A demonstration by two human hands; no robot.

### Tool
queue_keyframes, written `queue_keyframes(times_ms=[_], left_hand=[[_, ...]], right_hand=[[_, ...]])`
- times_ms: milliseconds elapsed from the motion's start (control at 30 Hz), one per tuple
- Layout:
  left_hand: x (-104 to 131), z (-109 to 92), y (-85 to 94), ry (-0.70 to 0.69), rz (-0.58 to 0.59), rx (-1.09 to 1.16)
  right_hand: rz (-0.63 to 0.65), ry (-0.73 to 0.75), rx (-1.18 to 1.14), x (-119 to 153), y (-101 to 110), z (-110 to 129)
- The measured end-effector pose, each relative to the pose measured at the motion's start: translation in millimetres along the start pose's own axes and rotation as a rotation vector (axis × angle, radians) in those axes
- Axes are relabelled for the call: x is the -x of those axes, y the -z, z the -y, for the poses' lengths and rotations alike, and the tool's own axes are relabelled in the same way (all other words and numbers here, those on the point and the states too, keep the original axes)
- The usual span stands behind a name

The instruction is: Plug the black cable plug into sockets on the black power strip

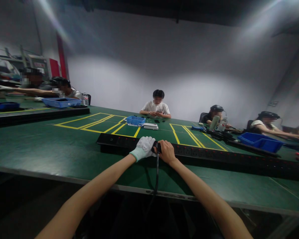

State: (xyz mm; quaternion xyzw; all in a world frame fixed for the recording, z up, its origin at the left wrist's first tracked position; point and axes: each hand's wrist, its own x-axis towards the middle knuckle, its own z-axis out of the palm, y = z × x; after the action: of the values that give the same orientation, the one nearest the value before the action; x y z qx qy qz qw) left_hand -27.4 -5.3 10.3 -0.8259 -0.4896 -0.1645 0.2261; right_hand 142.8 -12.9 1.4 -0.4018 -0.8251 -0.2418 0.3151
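Note:
A long black power strip (196, 152) with a row of sockets and small red lights lies across the green table in front of me. My left hand (144, 148), in a white glove with a mint cuff, is closed over the strip, its fingertips beside the plug. Bare, my right hand (167, 152) grips a black plug (159, 148) at the strip; whether its pins sit in a socket is hidden. From the plug a black cable (157, 174) hangs down over the table's front edge.
Beyond the strip, yellow tape lines (109, 121) mark the green table (64, 146). A small blue bin (136, 120) and a white box (150, 126) stand there. A larger blue tray (260, 142) is at right, another blue tray (61, 102) at left. Several people sit around.

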Motion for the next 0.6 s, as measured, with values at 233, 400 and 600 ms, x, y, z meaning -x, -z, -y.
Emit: queue_keyframes(times_ms=[233,400,600], left_hand=[[0.0,0.9,3.9,-0.014,0.008,0.003],[0.9,1.0,5.1,-0.019,0.014,0.003],[1.2,2.4,8.6,-0.04,0.027,0.002]], right_hand=[[-0.017,0.01,-0.039,2.8,-0.1,-2.3],[-0.018,0.039,-0.049,5.1,0.0,-4.0],[-0.04,0.03,-0.057,7.3,-0.9,-4.1]])
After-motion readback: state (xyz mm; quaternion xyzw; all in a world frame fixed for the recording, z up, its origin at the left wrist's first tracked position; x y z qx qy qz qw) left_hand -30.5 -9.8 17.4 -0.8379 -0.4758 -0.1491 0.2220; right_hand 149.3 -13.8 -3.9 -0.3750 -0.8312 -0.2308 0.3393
